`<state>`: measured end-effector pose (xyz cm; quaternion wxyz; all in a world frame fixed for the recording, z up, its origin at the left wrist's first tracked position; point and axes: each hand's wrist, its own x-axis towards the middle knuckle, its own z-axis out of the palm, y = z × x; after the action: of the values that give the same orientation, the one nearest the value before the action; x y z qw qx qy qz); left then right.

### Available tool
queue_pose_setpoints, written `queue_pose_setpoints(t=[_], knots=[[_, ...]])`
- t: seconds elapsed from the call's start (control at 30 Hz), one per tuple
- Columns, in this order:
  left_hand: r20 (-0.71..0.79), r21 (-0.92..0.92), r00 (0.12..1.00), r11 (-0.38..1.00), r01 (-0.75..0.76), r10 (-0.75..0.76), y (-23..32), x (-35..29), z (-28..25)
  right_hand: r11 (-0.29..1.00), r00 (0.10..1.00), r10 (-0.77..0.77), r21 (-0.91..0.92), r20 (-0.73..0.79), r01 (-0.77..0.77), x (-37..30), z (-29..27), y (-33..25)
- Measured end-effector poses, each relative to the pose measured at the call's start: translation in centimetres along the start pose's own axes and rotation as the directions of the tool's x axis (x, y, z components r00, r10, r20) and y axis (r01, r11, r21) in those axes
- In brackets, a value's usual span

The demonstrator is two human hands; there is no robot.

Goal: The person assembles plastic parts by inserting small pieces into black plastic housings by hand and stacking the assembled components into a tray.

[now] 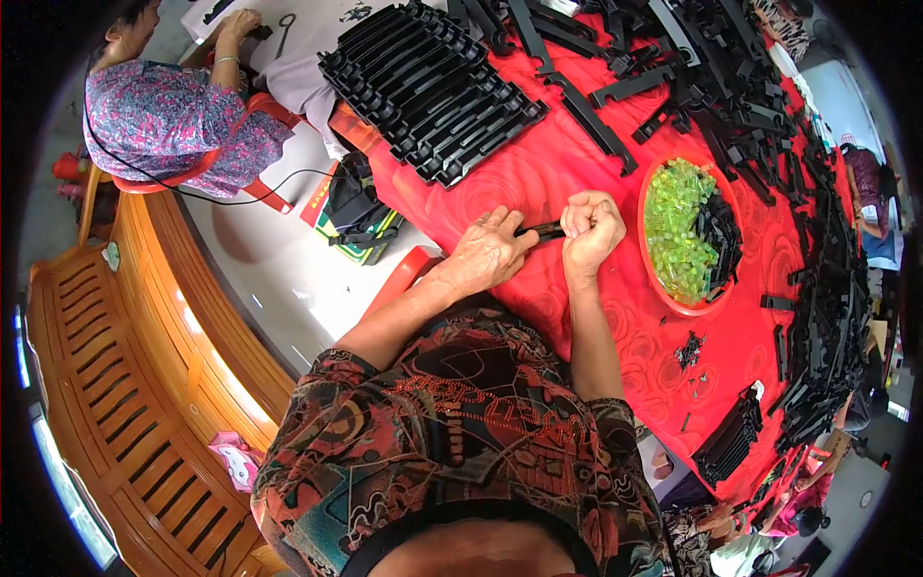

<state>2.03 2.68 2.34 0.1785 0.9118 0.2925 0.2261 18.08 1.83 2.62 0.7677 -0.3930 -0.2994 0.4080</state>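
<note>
Close in front of me, both hands are at a short, dark plastic strip (546, 231) above the red cloth. My left hand (488, 250) has its fingers closed over the strip's left end. My right hand (590, 231) is curled into a fist at the other end, with the thumb up; its fingers hide that end. To the right of my right hand stands an orange-red bowl (657, 287). Inside it are many translucent yellow-green pieces (678, 226) and a heap of small black pieces (719, 240).
Beyond my left hand lies a row of black strips (433, 91) side by side. Loose black parts (740, 106) pile up at the far right. Black crumbs (689, 349) lie on the red tablecloth (635, 337). At far left a person (163, 125) sits working.
</note>
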Motion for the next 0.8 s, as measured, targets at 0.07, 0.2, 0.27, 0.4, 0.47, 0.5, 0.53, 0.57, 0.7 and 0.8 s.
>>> queue_pose_setpoints(t=[0.07,0.2,0.27,0.4,0.47,0.5,0.53,0.57,0.7,0.8], knots=[[-0.003,-0.001,1.000,1.000,-0.001,0.001,-0.1,0.0,0.0,1.000,1.000,0.001,-0.017,0.006,-0.001,0.0,0.1,0.1],[-0.010,-0.005,1.000,1.000,0.001,-0.001,-0.1,0.0,-0.1,0.999,0.997,-0.041,0.017,0.064,0.040,0.0,-0.2,0.6],[-0.017,-0.001,1.000,1.000,-0.004,0.004,-0.1,0.0,0.0,0.998,0.999,-0.022,0.062,0.045,0.020,0.0,-0.2,0.5],[-0.007,-0.010,1.000,1.000,0.001,-0.001,-0.2,0.1,0.1,0.999,1.000,0.004,0.050,0.011,-0.005,0.0,0.0,0.3],[-0.005,0.001,1.000,1.000,-0.001,0.001,-0.3,0.0,0.1,1.000,1.000,0.027,0.005,0.004,-0.027,-0.1,0.3,0.1],[-0.006,0.013,1.000,1.000,-0.007,0.007,-0.2,0.0,0.0,0.998,0.999,0.044,-0.040,-0.003,-0.044,-0.1,0.4,0.1],[-0.005,0.012,1.000,1.000,-0.006,0.006,-0.2,0.1,0.0,0.998,0.999,0.046,-0.041,-0.004,-0.046,-0.1,0.5,0.0],[0.002,0.011,1.000,1.000,0.001,-0.001,-0.1,0.1,0.0,0.989,0.999,0.043,-0.141,0.011,-0.041,-0.1,0.6,0.0],[0.014,0.044,1.000,0.999,0.002,-0.002,0.1,0.3,-0.2,0.910,0.997,-0.019,-0.413,0.078,0.050,-0.5,1.0,-0.1],[0.018,0.009,1.000,1.000,0.012,-0.012,0.2,0.3,-0.4,0.919,0.997,-0.017,-0.391,0.072,0.044,-0.6,1.1,-0.1]])
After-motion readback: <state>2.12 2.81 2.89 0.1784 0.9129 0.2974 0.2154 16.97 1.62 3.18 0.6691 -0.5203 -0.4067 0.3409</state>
